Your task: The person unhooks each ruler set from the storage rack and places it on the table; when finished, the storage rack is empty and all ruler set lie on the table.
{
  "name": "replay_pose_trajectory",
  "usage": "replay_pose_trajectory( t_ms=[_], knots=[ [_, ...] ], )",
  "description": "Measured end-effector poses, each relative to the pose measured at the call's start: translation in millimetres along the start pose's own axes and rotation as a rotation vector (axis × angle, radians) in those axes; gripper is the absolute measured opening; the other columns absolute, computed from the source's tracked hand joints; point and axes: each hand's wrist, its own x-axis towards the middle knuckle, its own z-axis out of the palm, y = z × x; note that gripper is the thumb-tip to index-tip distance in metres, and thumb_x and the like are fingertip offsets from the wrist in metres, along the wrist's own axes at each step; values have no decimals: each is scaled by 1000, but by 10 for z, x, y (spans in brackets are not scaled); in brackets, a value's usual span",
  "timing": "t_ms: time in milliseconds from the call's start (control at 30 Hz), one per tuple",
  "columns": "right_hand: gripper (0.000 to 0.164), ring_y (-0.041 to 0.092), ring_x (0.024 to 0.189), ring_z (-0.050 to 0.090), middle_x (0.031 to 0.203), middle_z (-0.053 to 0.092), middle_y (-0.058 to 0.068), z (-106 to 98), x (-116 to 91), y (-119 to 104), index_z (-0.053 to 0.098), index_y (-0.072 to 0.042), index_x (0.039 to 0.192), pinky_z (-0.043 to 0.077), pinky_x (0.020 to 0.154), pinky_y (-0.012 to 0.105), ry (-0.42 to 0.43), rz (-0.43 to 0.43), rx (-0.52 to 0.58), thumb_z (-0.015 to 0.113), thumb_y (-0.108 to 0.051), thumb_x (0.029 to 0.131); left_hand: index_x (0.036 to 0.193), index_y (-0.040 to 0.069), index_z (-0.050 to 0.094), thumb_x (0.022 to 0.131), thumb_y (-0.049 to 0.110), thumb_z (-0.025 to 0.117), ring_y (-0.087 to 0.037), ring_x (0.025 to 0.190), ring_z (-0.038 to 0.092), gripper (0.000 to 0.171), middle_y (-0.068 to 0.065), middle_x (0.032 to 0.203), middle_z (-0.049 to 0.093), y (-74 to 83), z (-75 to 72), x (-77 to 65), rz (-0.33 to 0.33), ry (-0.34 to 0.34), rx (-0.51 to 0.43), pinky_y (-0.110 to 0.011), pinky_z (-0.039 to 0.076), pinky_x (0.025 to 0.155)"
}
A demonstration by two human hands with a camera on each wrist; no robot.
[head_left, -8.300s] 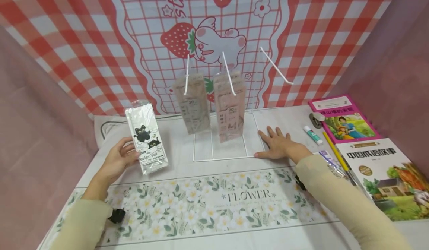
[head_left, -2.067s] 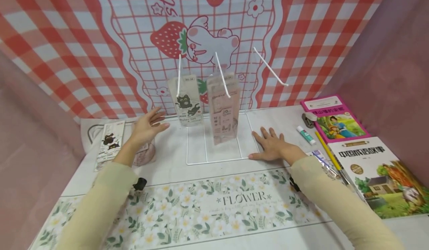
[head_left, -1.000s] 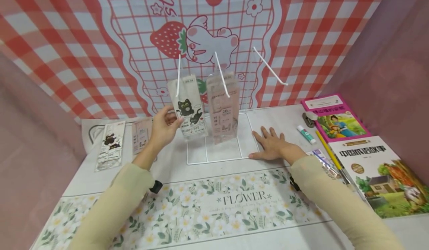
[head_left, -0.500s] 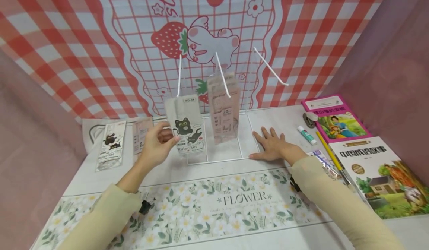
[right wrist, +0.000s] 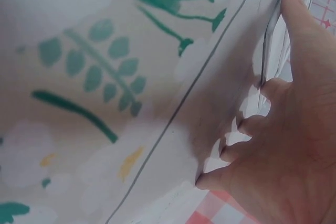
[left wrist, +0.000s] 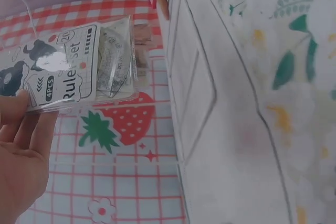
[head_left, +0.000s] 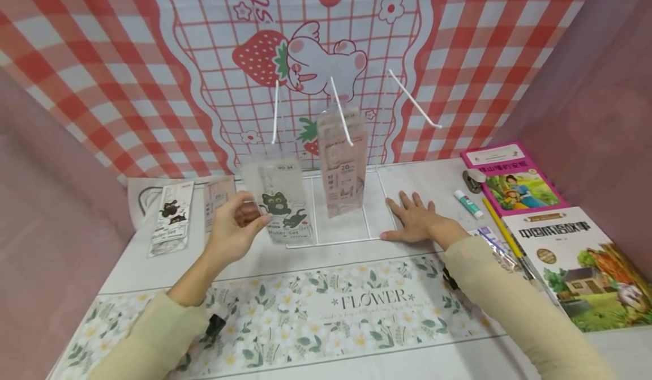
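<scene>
My left hand (head_left: 231, 227) pinches a clear ruler set packet (head_left: 285, 204) by its left side, thumb in front and fingers behind. The packet has black cats printed on it and stands over the left part of a white wire rack (head_left: 341, 242). Up close in the left wrist view, the packet (left wrist: 68, 69) shows a clear protractor inside. My right hand (head_left: 415, 218) lies spread on the table beside the rack's base, its thumb at the wire. Pink ruler packets (head_left: 343, 167) hang from the rack's middle prong (head_left: 341, 111). The left prong (head_left: 275, 111) and right prong (head_left: 415, 99) are bare.
Another cat ruler packet (head_left: 170, 216) and a pink packet (head_left: 219, 199) lie on the table at left. On the right are a glue stick (head_left: 468, 204), a yellow pencil (head_left: 501, 227) and two books, one pink-edged (head_left: 524, 184), one white (head_left: 555, 233).
My left hand has brought the cat packet off the left prong, down and toward me. Earlier it set another cat packet on the table at left. My right hand has stayed put.
</scene>
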Motion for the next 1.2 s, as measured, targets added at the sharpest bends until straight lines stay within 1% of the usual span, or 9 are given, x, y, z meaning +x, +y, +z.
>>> replay_pose_trajectory(
  t_ms=[167,300,400,533,667,833,900,1067,1200],
  knots=[
    [103,52,147,-4,162,-4,23,10,3,16,4,-19,157,5,113,79,6,-1,0,46,-77,83,106,-7,54,82,-7,69,-4,72,69,28,-25,84,71,-195,-78,-48,-123,-112,-5,-19,61,64],
    [103,53,147,-3,162,-3,24,17,4,24,5,-19,157,6,113,79,13,-7,-4,47,-77,83,121,-5,49,86,-1,68,-3,81,69,40,-25,98,69,-402,-156,-73,-313,-176,-14,-23,63,73],
    [103,53,147,-3,162,-3,24,17,3,29,5,-18,157,6,113,79,14,-8,-4,47,-77,82,133,-3,42,88,3,66,0,83,66,51,-28,112,63,-529,-204,-60,-464,-189,-36,-24,63,77],
    [105,52,147,-4,163,-4,23,10,12,35,5,-20,157,5,114,78,15,-5,2,47,-79,81,142,-1,37,89,6,66,0,86,63,61,-27,126,56,-676,-242,12,-581,-153,-23,-22,61,82],
    [106,52,147,-5,163,-5,22,6,20,46,5,-21,157,3,114,77,13,4,7,47,-81,80,146,1,36,89,8,66,0,84,60,65,-20,128,53,-829,-274,136,-635,-109,18,-19,61,78],
    [105,52,147,-5,163,-5,22,8,11,47,5,-20,157,3,114,77,11,6,8,48,-79,80,149,6,32,88,2,64,0,79,56,69,-9,114,50,-982,-300,298,-687,-55,-4,-19,59,71],
    [105,52,147,-5,163,-4,22,5,7,40,6,-20,157,3,115,77,12,5,8,48,-79,81,150,8,31,88,0,64,-3,78,56,71,-9,112,51,-1022,-298,351,-697,-45,15,-21,60,70],
    [105,51,148,-5,163,-4,22,3,7,23,6,-20,157,3,114,77,11,8,5,47,-80,80,149,8,34,87,-1,64,-16,86,58,69,-22,121,54,-1078,-265,440,-714,-56,145,-27,62,70],
    [105,51,148,-5,163,-4,22,8,5,23,6,-20,157,4,114,78,10,3,1,46,-80,80,149,5,33,87,-1,62,-22,92,61,69,-25,128,53,-1140,-230,458,-752,-50,145,-25,62,71]
  ],
)
